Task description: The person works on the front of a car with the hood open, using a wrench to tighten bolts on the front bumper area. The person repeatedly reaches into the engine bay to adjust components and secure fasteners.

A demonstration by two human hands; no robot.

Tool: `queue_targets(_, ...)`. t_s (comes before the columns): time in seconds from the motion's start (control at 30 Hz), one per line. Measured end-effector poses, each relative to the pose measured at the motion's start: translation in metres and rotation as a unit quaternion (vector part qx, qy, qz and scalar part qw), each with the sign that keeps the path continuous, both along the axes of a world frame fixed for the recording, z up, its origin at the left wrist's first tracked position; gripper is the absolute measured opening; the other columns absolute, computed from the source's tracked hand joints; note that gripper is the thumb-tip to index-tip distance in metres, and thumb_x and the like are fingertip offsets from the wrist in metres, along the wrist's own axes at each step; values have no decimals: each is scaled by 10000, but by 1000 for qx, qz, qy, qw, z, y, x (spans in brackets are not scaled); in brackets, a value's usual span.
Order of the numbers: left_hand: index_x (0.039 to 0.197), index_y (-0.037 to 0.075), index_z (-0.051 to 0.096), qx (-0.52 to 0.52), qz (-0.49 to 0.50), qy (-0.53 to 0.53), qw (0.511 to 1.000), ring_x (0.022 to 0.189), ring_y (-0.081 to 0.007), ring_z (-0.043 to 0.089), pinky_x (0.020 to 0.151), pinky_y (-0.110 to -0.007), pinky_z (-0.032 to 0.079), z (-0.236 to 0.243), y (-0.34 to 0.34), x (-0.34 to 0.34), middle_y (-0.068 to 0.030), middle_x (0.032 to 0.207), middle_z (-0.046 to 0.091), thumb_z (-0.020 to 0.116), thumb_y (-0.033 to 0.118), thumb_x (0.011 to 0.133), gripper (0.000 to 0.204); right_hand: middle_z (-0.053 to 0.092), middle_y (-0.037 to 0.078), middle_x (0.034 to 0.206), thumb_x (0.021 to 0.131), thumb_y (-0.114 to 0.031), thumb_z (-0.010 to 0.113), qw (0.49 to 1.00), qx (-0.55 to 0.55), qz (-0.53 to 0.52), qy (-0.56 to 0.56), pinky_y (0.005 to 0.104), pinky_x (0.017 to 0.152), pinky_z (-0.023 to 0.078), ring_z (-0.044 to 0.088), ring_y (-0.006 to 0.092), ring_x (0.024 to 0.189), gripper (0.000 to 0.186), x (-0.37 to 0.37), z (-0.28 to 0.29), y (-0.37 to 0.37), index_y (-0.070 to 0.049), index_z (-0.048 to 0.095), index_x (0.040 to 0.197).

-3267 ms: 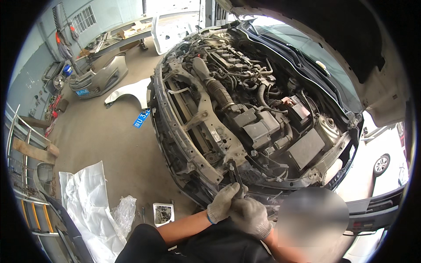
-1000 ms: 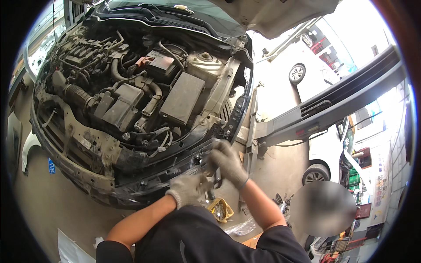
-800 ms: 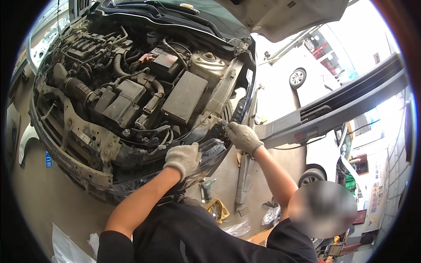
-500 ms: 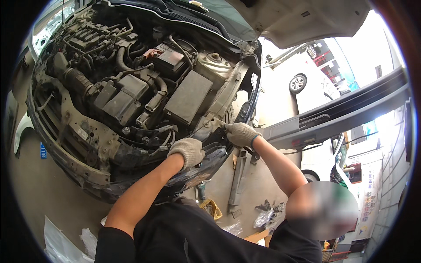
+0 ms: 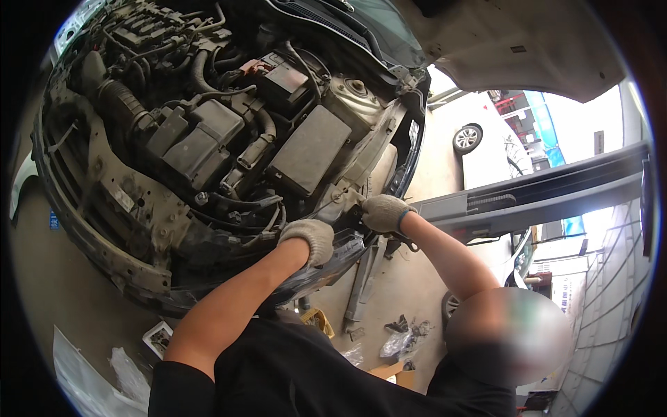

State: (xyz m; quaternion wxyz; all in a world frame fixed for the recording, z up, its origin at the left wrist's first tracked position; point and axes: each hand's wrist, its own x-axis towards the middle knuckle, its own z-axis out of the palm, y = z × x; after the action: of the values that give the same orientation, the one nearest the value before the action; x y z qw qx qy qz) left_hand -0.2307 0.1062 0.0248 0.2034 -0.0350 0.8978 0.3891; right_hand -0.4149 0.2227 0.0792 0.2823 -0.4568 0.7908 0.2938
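Presently bent over the car's front corner (image 5: 346, 244), with left hand (image 5: 310, 240) and right hand (image 5: 383, 213) curled. Cannot tell the grips' contents.

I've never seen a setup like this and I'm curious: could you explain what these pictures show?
There is no robot here, just a person wearing pale work gloves. The view comes from a wide camera on that person's head, looking down, so straight edges bend.

Ahead is a car with its hood raised. The left hand is at its front edge, the right hand at the nearby corner. Whether their fingers hold anything is hard to tell. Clear plastic lies on the floor.
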Motion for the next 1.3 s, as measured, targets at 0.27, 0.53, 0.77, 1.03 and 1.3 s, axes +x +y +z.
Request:
queue_targets(0.27,1042,9,746,8,4,18,1000,1023,-380,694,878,-454,555,-4,-1,2,-245,1053,703,588,175,823,317,709,264,881,833,-204,562,992,119,-26,-40,439,781,553,711,379,835,318,-4,1,-31,59,734,882)
queue_targets(0.53,1045,9,747,17,-3,36,999,1034,-380,690,883,-465,552,-16,3,0,-249,1060,703,596,196,828,324,699,150,733,854,-187,534,982,113,40,-148,393,629,534,667,253,615,290,-18,3,-31,46,707,856)
queue_targets(0.77,1061,17,747,31,6,35,999,1046,-378,687,894,-460,549,-22,2,-3,-244,1075,702,599,191,823,330,687,124,694,874,-188,525,980,68,-32,-185,383,606,524,658,215,585,290,-17,6,-28,57,679,866)
queue_targets(1.03,1063,16,745,34,-1,25,999,1051,-375,687,892,-457,550,-17,1,-3,-240,1083,702,599,190,823,330,677,137,667,873,-181,530,981,56,-20,-183,390,622,530,662,226,598,282,-22,1,-21,60,675,862)
queue_targets(1.3,1065,20,744,28,8,23,999,1032,-371,694,872,-459,558,-16,-1,1,-233,1068,707,606,193,839,317,743,140,836,814,-110,606,970,214,-67,-95,367,701,574,720,268,691,186,-16,-16,-39,-28,770,851)
